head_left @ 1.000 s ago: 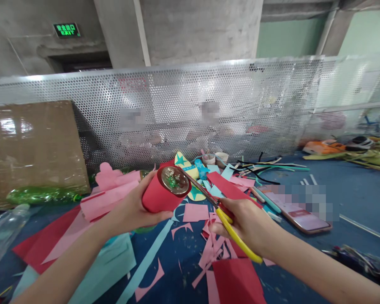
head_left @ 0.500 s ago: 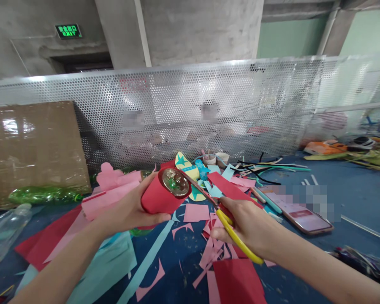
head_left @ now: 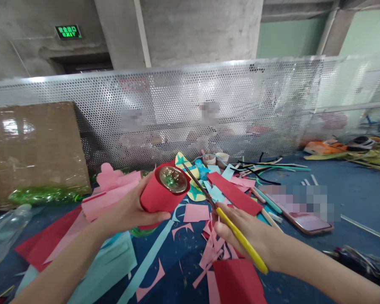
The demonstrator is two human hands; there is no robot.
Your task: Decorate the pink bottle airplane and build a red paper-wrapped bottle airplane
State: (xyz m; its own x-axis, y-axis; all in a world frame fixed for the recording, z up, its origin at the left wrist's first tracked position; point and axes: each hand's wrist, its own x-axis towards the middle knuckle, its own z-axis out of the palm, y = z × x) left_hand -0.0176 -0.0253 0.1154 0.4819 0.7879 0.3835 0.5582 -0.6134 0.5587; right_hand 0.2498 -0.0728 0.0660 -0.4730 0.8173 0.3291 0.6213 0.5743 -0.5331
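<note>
Holding: left hand, grip clamped on paper-wrapped bottle
Scissors: right hand, grip clamped on them, blades just beside bottle

- Grey concrete wall at the back, lit exit sign above a dark doorway.
- Pale green wall on the right.
- Perforated metal screen across the middle.
- Blue surface below.

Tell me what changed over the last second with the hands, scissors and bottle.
The right hand sank slightly toward the person, swinging the handle of the yellow scissors lower. The left hand lifted the red paper-wrapped bottle a touch. Both grips held; blades stay by the bottle's rim; paper scraps unmoved.
</note>
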